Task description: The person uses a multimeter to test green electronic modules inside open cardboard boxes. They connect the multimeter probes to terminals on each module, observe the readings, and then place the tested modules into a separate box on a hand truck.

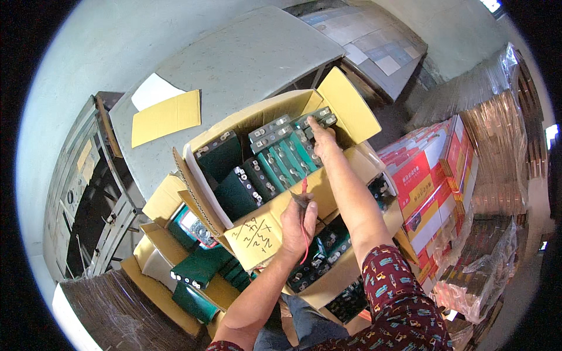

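Judged step: testing green, dark-topped block batteries point(284, 161) with slim red-and-black probes point(304, 185). Left hand point(297, 227) pinches the probes over the near edge of the open yellow cardboard carton point(350, 108); batteries lie inside, beyond that hand. Right hand point(324, 140), index finger extended, reaches a far-right battery (any grip: cannot tell). Next move likely calls for steady tip contact on silver terminals point(242, 176).

Hands point(300, 225) at open carton point(349, 108) of green batteries point(285, 159)
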### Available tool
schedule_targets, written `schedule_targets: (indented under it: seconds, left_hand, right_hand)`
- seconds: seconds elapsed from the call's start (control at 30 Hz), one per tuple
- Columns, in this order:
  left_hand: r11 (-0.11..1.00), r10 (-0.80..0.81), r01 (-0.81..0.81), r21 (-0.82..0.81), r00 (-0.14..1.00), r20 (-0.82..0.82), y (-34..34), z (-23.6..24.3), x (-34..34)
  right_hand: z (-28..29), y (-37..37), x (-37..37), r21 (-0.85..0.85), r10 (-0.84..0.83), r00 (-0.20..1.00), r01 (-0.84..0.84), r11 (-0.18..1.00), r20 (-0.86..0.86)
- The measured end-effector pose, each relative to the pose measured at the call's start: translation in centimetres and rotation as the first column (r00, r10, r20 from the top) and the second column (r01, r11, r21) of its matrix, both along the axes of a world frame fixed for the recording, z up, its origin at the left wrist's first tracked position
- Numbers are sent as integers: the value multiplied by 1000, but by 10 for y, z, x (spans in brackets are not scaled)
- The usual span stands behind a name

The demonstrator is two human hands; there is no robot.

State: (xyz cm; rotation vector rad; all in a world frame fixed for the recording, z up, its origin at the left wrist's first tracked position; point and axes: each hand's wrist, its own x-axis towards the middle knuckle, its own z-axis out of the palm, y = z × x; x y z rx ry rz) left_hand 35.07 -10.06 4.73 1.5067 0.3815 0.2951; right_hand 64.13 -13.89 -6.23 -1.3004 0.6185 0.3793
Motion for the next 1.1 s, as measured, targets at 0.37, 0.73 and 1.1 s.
schedule_targets:
  seconds: [0.37, 0.73, 1.1]
  left_hand:
    - [999, 17, -18, -38, 1000, -17, 6, 2, 0]
    - [988, 116, -125, 92, 989, 93, -7, -24, 7]
    - [984, 45, -43, -174, 999, 8, 1, -36, 7]
  right_hand:
    - [1, -16, 5, 188, 176, 969, -208, 960, 172]
    - [46, 6, -7, 3, 19, 994, -20, 1000, 108]
    - [293, -168, -103, 240, 90, 971, -144, 960, 221]
